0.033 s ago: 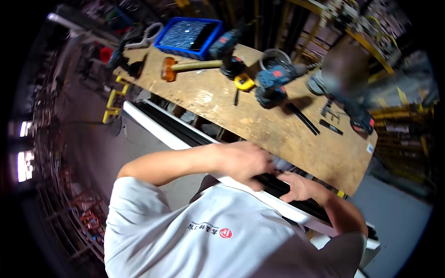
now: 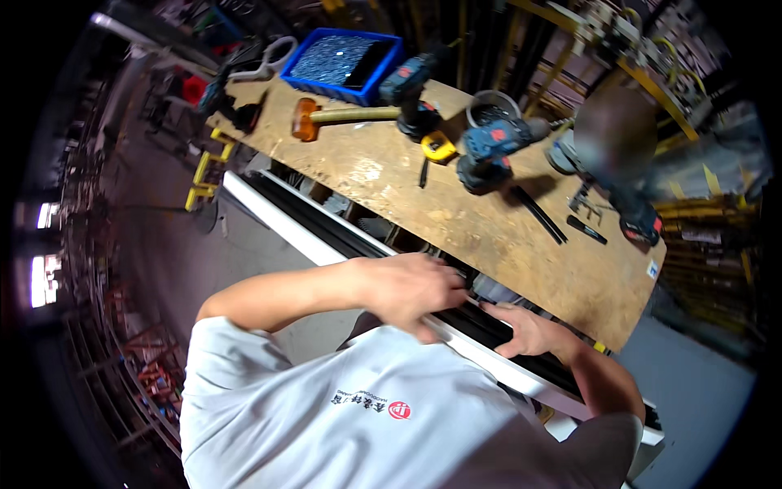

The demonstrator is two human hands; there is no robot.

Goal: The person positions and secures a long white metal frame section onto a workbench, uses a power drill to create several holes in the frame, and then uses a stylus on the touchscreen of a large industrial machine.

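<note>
A long white profile with a black grooved channel runs slantwise in front of me, from far left to near right. My left hand lies across its middle, thumb at the near white edge and fingers curled over the black channel; their tips are partly hidden. Just to the right, my right hand straddles the same profile, thumb on the near side and forefinger reaching across the channel toward the left hand. A small gap parts the two hands. Whether a thin piece lies under the left fingers, I cannot tell.
Beyond the profile stands a wooden worktable. On it are a blue bin of small metal parts, a mallet, cordless drills, a yellow tape measure, a round tub, black strips and a marker.
My left hand has slid a little left along the profile, away from the right hand, its fingers more curled. The right hand keeps its place. The whole view has shifted slightly.
</note>
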